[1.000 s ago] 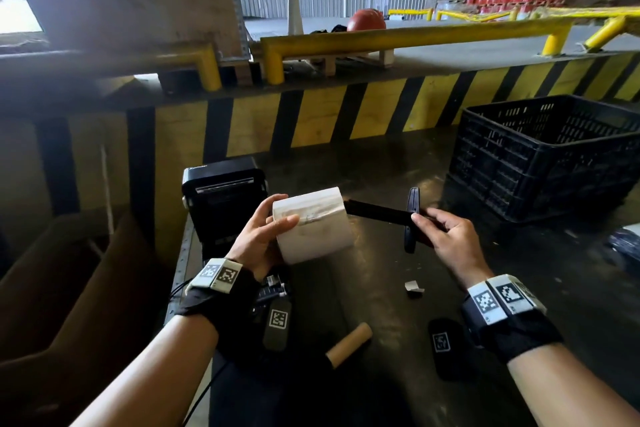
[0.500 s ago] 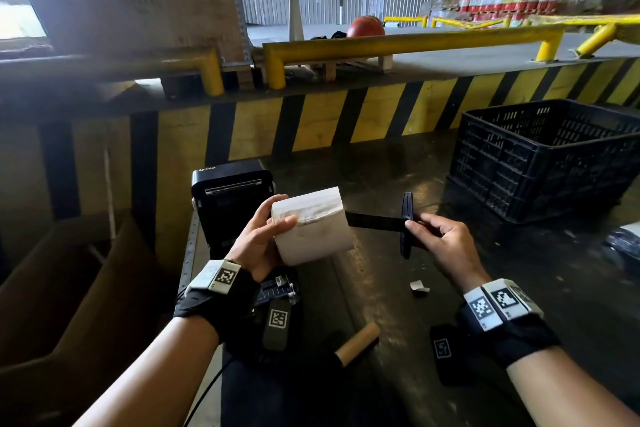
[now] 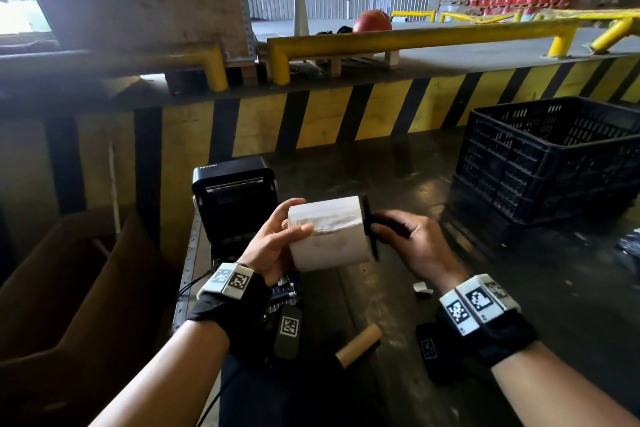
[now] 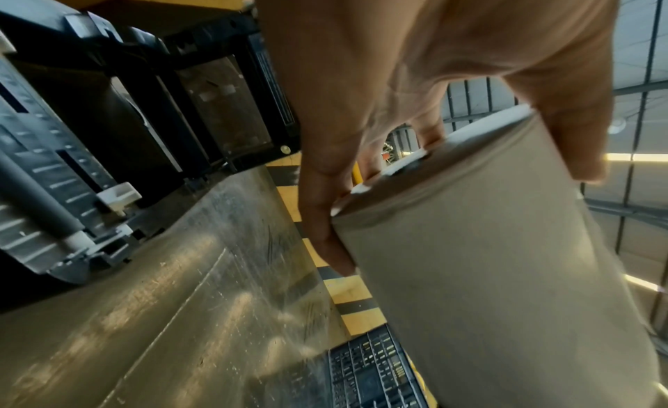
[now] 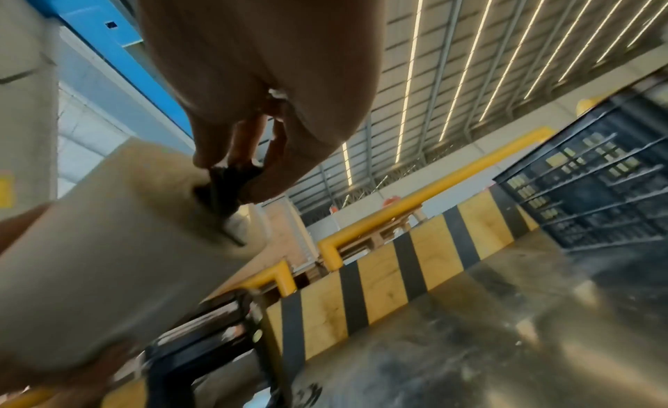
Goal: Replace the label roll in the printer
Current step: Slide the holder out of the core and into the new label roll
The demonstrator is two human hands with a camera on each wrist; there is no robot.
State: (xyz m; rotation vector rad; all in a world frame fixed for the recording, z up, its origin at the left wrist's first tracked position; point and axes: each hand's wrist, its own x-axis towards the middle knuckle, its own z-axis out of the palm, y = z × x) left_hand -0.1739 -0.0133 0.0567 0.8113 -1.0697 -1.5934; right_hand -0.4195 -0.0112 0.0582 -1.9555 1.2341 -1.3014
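Observation:
My left hand grips a white label roll above the table, thumb on top and fingers round its left end. A black spindle is pushed into the roll's right end, its flange flat against the paper. My right hand holds the spindle's outer end between curled fingers. The black label printer stands open behind the roll at the table's left edge; its empty bay shows in the left wrist view. A bare cardboard core lies on the table near me.
A black plastic crate stands at the table's right. A yellow-and-black striped wall backs the table. A small paper scrap and two black tagged pieces lie near my wrists. Brown cardboard boxes sit left of the table.
My right hand has slid the spindle leftward all the way into the roll; earlier most of its shaft stuck out. The left hand kept holding the roll in place.

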